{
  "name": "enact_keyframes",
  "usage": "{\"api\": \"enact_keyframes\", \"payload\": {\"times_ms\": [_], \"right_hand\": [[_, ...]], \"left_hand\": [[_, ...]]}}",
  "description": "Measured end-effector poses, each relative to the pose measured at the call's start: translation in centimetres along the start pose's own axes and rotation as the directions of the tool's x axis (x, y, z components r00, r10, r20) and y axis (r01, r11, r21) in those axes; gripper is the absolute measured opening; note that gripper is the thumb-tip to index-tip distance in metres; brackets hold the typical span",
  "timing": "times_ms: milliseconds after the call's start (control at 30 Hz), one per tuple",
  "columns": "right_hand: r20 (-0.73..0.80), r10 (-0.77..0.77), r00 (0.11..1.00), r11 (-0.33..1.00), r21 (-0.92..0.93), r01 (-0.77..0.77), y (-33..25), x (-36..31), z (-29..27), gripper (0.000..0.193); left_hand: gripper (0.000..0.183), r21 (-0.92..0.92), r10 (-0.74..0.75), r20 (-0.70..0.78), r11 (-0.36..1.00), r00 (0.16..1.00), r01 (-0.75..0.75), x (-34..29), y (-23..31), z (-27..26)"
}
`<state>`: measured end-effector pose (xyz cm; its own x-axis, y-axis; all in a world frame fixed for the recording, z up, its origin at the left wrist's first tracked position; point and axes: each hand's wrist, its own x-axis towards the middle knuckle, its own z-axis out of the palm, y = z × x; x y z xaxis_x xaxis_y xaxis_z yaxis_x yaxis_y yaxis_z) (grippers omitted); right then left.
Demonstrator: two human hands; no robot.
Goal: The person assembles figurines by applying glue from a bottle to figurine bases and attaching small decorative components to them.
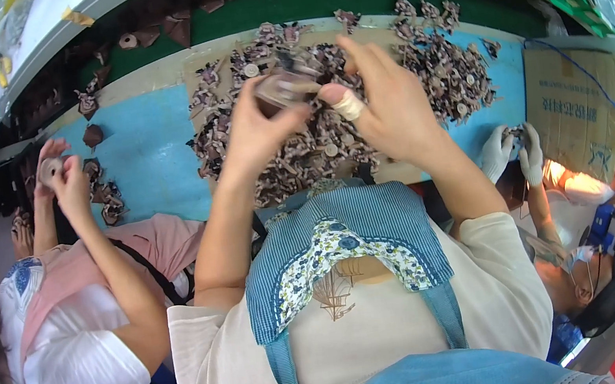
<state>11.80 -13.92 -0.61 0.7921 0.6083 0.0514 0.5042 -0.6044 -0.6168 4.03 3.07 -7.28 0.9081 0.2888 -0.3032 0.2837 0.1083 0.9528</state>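
Note:
My left hand is closed around a small brownish-mauve part, smeared by motion, so its kind is unclear. My right hand is close beside it, index finger stretched out and thumb apart from the fingers. Pale tape wraps that thumb, whose tip points at the part; whether they touch is hard to tell. Beneath both hands spreads a big heap of similar small parts, mauve-brown with dark bits, some showing round cream discs. The heap lies on a tan sheet over the blue tabletop.
To the left, a co-worker's hands hold a small round brownish part. At right, another co-worker's white-gloved hands hold a small dark piece near a cardboard box. A green strip with dark brown pieces runs along the far side.

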Motion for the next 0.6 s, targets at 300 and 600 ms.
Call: {"api": "enact_keyframes", "payload": {"times_ms": [300, 600], "right_hand": [[-0.129, -0.001, 0.992, 0.974, 0.226, 0.030, 3.8, 4.8, -0.9, 0.025], [-0.196, -0.047, 0.979, 0.977, 0.196, 0.087, 4.1, 7.9, -1.6, 0.017]], "left_hand": [[0.037, -0.889, -0.521, -0.439, 0.370, 0.731, -0.270, 8.9, -10.0, -15.9], [0.059, 0.723, 0.395, -0.640, 0.599, 0.659, 0.343, 22.9, -13.4, -15.1]]}}
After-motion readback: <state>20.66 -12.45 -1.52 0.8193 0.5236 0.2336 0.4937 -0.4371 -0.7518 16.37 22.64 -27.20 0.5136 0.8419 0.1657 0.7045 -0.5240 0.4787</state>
